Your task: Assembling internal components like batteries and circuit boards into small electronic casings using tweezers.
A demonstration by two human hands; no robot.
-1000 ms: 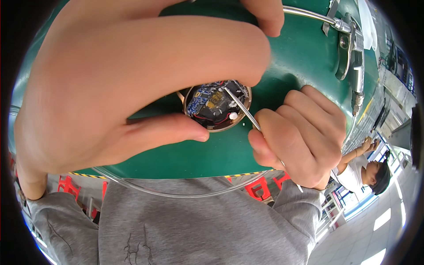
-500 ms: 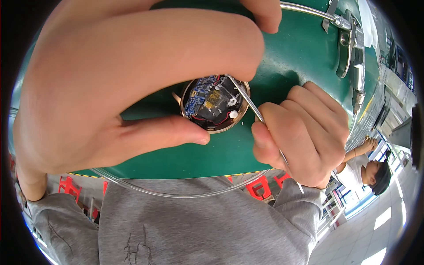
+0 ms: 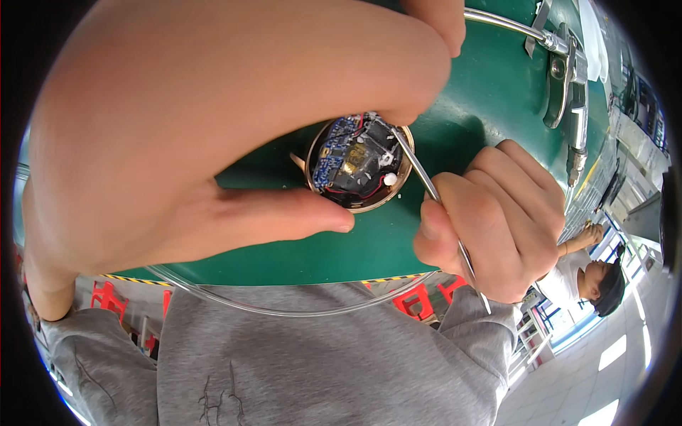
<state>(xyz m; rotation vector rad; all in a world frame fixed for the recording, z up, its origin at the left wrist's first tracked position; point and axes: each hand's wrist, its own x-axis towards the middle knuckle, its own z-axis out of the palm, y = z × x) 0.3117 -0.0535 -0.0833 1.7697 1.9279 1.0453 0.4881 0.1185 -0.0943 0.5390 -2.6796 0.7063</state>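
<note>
An opened watch with a round gold-coloured rim lies face down over the green tabletop. Inside it show a blue circuit board, thin red wires, a black part with a yellowish patch and a small white disc. My left hand curls round the watch, its thumb at the near rim and its index finger across the far rim. Between the fingers of my right hand is a slim metal pick. The pick's tip touches the inside of the watch by the far right rim, close to my left index finger.
A metal air blow gun with a curved tube lies at the upper right. A clear hose bends along the table's near edge, beside yellow-black tape. Red stools stand below. At the far right is another person with raised hands.
The watch and my left hand have shifted slightly to the right. My right hand has moved a little right with the pick, whose tip stays at the watch's far right rim.
</note>
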